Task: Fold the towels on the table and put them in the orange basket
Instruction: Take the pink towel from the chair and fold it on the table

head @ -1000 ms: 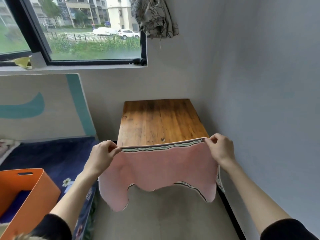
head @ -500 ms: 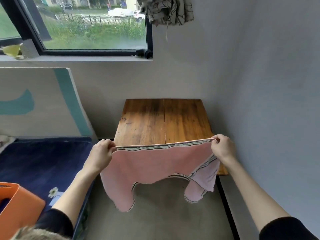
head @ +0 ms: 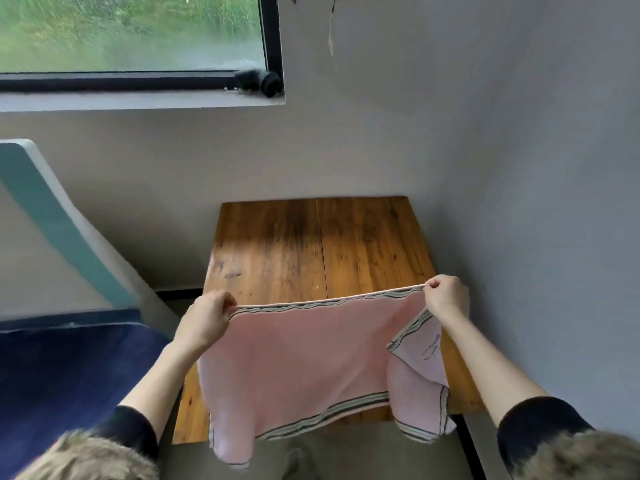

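So it's a grey-walled corner room, with a window up top left showing blurry green outside and a dark blue mattress along the left side. A worn wooden table is pushed right into the corner, bare planks with a few scuffs.

The pink towel with striped borders is held up over the near half of the table, top edge pulled fairly taut, lower part draping past the near edge. The left hand pinches the top left corner, and the right hand pinches the top right one, fingers curled tight on the hem. One flap is turned over under the right hand.

Compared to half a second ago, the view has tipped down and closer, the towel now hangs over the tabletop instead of in front of it, and the orange basket has dropped out of view.
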The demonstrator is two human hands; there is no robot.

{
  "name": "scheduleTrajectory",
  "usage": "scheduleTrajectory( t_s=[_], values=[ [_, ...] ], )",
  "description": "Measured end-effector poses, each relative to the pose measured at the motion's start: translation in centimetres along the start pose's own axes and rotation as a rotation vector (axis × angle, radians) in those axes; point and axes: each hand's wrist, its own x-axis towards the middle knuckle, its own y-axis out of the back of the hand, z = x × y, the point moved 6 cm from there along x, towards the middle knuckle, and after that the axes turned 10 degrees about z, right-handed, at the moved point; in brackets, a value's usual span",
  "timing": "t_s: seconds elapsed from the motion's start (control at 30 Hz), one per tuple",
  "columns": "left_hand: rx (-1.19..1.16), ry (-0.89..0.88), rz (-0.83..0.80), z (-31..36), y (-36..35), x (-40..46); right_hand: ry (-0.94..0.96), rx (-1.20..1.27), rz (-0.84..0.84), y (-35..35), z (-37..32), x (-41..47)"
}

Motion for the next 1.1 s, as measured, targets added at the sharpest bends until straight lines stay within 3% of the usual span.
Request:
scheduleTrajectory(
  t_s=[0.23,0.73,0.93,1.1],
  values=[
    [0.06,0.028,-0.109,-0.3,-4.3,7.6,-0.062,-0.056,-0.033,-5.5,-1.5,5.2],
    [0.181,-0.005,-0.039,0.7,-10.7,22.4,0.114,-0.038,-0.147,-15.0,-5.9,18.5],
    [0.108,0.06,-0.227,-2.3,-14.3,19.0,0.119,-0.037,-0.248,-18.3,-6.3,14.6],
    [0.142,0.054,-0.277,-6.5,-17.1,13.6,0.286,-0.1,-0.316,-23.4,-7.7,6.9]
  ],
)
